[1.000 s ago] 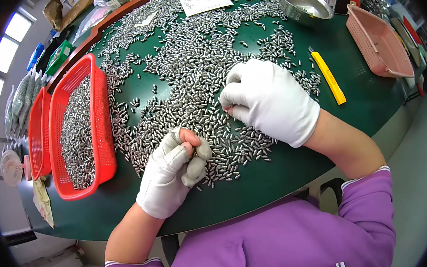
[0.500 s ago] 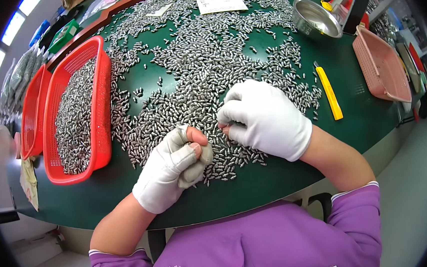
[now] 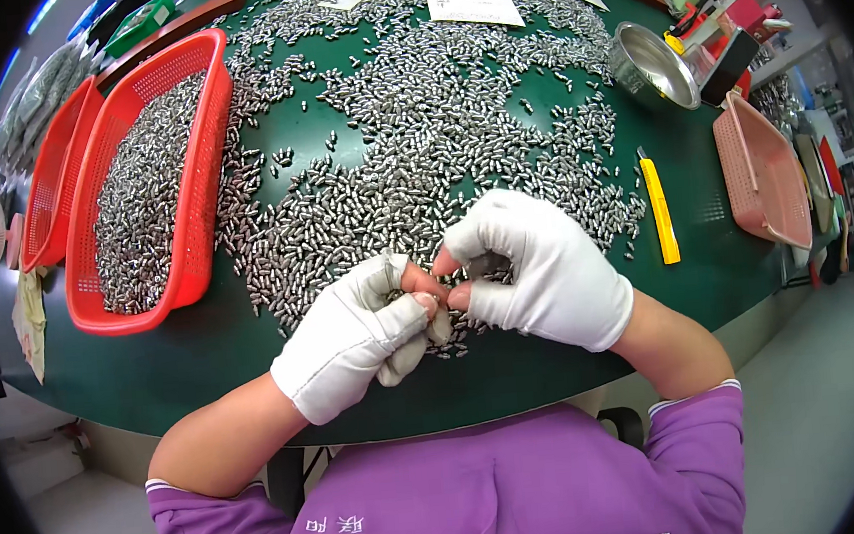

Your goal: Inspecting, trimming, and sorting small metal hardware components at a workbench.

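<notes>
- Both hands had drawn together since the earlier frames: the right hand, which had been lying flat on the heap, had come back toward the left hand until their bare fingertips met at the near edge of the table.
- Left hand, in a white glove, was curled into a loose fist with thumb and forefinger pinched on a small metal piece, which stuck up just above the knuckles.
- Right hand, gloved the same, was arched over the pile, thumb and forefinger closed together against the left fingertips; whether they clamped a piece of their own could not be told.
- Loose metal pieces covered the middle of the green table, reaching right under both hands.
- Red basket at the left edge held more of them.
- Yellow utility knife lay right of the right hand, apart from it.
- Steel bowl and pink basket sat by the far right edge.
</notes>
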Tool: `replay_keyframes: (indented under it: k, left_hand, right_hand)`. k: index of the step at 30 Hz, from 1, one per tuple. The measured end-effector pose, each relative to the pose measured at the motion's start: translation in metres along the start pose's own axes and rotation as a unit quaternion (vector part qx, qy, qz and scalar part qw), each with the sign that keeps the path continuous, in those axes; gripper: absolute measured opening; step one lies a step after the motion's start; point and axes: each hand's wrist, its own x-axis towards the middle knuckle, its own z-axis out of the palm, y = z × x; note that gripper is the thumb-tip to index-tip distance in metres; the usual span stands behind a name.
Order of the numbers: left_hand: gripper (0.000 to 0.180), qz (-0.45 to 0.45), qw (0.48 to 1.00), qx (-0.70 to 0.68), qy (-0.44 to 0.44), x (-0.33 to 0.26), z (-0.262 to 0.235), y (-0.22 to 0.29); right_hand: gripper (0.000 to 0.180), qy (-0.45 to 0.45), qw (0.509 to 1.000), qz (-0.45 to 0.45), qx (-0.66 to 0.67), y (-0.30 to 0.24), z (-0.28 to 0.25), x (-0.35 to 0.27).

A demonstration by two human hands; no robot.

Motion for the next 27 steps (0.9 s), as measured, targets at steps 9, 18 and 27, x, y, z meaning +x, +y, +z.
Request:
replay_keyframes:
  k: [9,18,27]
  left_hand:
    - [0.020,0.016,1.000,-0.005,-0.021,0.001,-0.004,-0.002]
    - [0.013,0.053,0.995,-0.067,-0.049,0.003,-0.011,-0.002]
    - [0.022,0.069,0.991,-0.100,-0.062,0.004,-0.015,0.004]
  right_hand:
    - [0.011,0.135,0.965,-0.092,-0.206,0.013,-0.013,0.003]
    - [0.007,0.071,0.964,-0.053,-0.252,0.021,-0.029,0.004]
    - [0.011,-0.058,0.967,0.031,-0.247,0.013,-0.005,-0.003]
